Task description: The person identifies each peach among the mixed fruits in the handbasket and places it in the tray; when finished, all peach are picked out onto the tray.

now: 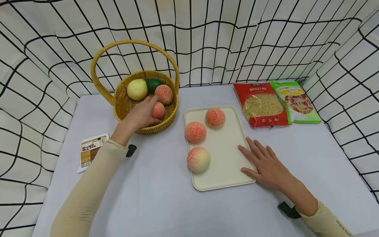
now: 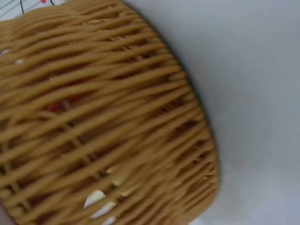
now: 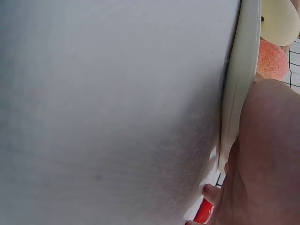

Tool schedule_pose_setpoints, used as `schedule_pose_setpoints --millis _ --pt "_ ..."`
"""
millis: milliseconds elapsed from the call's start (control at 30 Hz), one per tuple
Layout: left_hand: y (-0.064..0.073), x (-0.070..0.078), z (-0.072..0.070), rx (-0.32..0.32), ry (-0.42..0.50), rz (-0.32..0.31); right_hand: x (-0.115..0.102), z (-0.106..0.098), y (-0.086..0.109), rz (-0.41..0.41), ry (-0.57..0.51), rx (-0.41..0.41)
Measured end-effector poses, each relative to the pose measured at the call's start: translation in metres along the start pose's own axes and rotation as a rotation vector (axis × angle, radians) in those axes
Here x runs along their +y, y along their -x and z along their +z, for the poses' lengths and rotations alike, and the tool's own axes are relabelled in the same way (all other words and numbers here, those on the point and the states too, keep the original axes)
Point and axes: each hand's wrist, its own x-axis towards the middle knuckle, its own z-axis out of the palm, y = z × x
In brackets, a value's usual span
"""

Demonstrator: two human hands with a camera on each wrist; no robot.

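Observation:
My left hand [image 1: 142, 113] reaches over the near rim of a yellow wicker basket [image 1: 119, 110] and grips a small pink peach [image 1: 158, 110] between fingers and thumb. Beside that peach in the basket lie another pink peach [image 1: 164, 94], a pale yellow-green round fruit [image 1: 137, 89] and a dark green fruit [image 1: 154, 85]. Woven basket wall fills much of the left wrist view, hiding the fingers. With its fingers spread, my right hand [image 1: 266, 166] rests at the right edge of a cream tray [image 1: 226, 158]. Along the tray's left and far parts sit three peaches [image 1: 198, 160].
Behind the tray, toward the right, lie a red pasta bag [image 1: 263, 105] and a green food packet [image 1: 297, 103]. A brown-and-white packet [image 1: 91, 149] lies partly under my left forearm. Black grid panels with white cloth [image 1: 207, 42] border the table's back and sides.

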Motion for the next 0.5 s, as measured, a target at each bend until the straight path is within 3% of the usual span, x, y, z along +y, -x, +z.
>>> schedule_pose_setpoints --millis 133,500 --pt "-0.0007 -0.0057 0.0018 0.02 0.035 0.004 -0.0005 -0.0011 0.0008 -0.002 -0.002 0.002" --pt "0.0009 -0.0054 0.0017 0.033 0.027 0.014 -0.0004 -0.0008 0.0003 -0.002 0.011 0.005"
